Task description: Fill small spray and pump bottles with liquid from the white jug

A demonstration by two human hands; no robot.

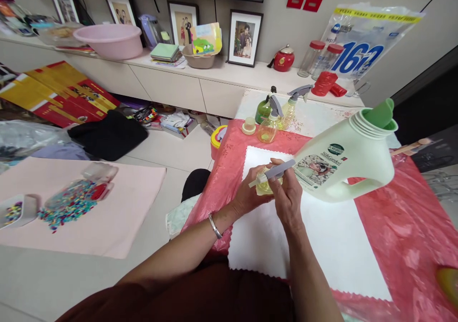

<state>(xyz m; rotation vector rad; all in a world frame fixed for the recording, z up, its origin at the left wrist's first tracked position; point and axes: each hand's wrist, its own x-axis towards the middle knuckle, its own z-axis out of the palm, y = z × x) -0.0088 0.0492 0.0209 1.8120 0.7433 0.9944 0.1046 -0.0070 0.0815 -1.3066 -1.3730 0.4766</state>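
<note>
A small clear spray bottle (265, 187) with yellowish liquid is held over the white cloth (322, 245). My left hand (246, 191), on the arm with the silver bracelet, wraps round the bottle's body. At its neck, under the grey trigger head (281, 168), my right hand (289, 199) has its fingers closed. Just right of my hands stands a large pale green detergent jug (368, 162), uncapped, with a green spout at its mouth. Beyond my hands are two more spray bottles (267, 132) with grey heads, and a pale round cap (249, 125).
Red plastic sheeting (404, 217) covers the table. A green bottle (263, 111) stands behind the spray bottles. A pink basin (110, 38), picture frames and glass jars line the cabinet (171, 81). At left, colourful small pieces (69, 202) lie on a pink surface (118, 231).
</note>
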